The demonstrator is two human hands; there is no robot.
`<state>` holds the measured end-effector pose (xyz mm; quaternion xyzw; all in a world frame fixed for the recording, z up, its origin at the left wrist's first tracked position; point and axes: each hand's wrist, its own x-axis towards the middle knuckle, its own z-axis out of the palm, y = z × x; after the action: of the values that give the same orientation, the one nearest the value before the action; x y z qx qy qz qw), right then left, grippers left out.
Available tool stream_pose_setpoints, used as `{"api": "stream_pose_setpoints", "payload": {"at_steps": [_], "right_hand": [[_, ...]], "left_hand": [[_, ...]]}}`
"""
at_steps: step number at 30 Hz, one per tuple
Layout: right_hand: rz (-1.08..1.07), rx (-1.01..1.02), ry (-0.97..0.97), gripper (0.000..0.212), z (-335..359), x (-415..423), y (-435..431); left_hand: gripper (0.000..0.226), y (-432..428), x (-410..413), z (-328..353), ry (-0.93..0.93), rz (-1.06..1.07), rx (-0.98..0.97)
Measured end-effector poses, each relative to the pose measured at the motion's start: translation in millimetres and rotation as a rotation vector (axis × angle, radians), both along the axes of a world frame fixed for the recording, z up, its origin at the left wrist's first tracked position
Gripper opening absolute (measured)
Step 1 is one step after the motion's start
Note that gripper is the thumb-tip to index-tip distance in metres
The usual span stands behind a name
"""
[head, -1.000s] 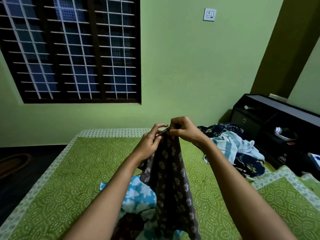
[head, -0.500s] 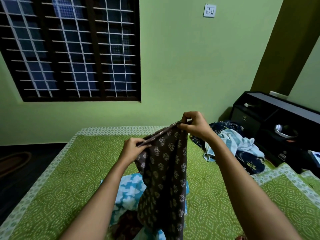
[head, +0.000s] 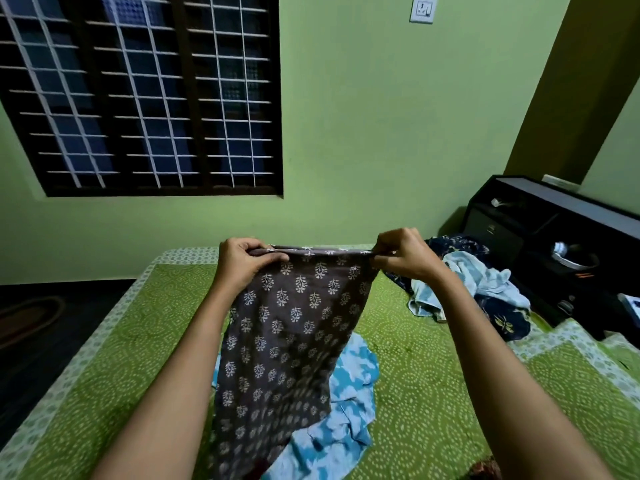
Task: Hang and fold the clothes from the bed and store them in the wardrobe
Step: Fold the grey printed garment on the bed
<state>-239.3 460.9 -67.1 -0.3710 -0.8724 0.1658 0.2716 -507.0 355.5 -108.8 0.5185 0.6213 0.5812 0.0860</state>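
Garment, grey with a leaf print, hangs over the bed, top hem pinched taut between left hand and right hand; folding step in hand, next likely needing it laid flat.

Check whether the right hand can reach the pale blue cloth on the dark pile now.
Likely not yet: the right hand pinches the brown printed garment, though the pale blue cloth lies near, uncovered.

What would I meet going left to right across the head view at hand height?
Left hand, grey-brown cloth printed with pale leaf sprigs, right hand, heap of pale blue and navy clothes, black wooden cabinet.
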Motion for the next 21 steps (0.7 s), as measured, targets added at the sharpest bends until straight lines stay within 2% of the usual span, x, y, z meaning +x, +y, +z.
{"api": "stream_pose_setpoints", "payload": {"at_steps": [4, 6, 9, 11, 15, 21], "right_hand": [[0.084, -0.228, 0.135, 0.032, -11, -3, -5], [0.122, -0.236, 0.115, 0.028, -16, -4, -3], [0.184, -0.267, -0.023, 0.014, -18, -7, -2], [0.160, -0.259, -0.085, 0.017, -18, -10, -1], [0.127, -0.264, -0.034, 0.009, -17, -9, 1], [0.089, -0.306, -0.014, 0.024, -13, -2, -1]], "left_hand": [[0.034, -3, 0, -3, 0.007, 0.022, 0.022], [0.034, -4, 2, -4, -0.001, 0.023, 0.034], [0.032, -1, -1, -5, -0.015, 0.024, 0.040], [0.030, -1, -3, -2, -0.026, 0.021, 0.042], [0.026, 0, -5, 0, -0.036, 0.020, 0.062], [0.019, 0, -12, -8, 0.064, -0.022, 0.016]]}}
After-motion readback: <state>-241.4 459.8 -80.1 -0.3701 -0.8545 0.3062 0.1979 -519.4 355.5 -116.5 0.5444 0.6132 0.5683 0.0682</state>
